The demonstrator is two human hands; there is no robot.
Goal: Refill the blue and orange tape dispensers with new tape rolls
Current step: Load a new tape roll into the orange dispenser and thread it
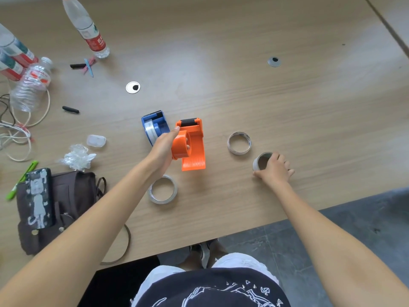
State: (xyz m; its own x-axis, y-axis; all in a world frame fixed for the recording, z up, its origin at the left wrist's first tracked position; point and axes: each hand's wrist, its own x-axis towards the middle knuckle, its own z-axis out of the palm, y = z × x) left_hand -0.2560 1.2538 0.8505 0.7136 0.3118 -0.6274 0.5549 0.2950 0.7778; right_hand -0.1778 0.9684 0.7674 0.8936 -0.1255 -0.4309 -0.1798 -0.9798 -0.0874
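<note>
The orange dispenser [190, 144] is held at the middle of the table [287, 111], its round hub gripped by the left hand [164, 149] with the thumb on the far edge and the fingers curled inside the hub. The blue dispenser [155, 129] lies just to its left, touching or nearly touching the hand, and a roll appears to be seated in it already. A greyish ring [263, 161], probably a spent core, is pinched at its rim by the right hand [274, 168] to the near right.

The wrong ring could be loaded: the thin ring [239, 143] beside the right hand looks nearly used up, while the fuller clear roll [163, 189] lies near, partly under the left forearm. That roll could be knocked off the near edge by the arm. The orange dispenser is held by the hub alone, so it could swing or slip, and the black toothed end at its far side could catch a finger.

Counted: 2 dispensers, 3 tape rings, 2 hands. Further left, at least 3 bottles [85, 25], 1 phone [39, 198] on 1 dark bag [73, 196], 1 green pen [21, 180], 1 crumpled wrapper [77, 157] and some cables [15, 131] are seen.
</note>
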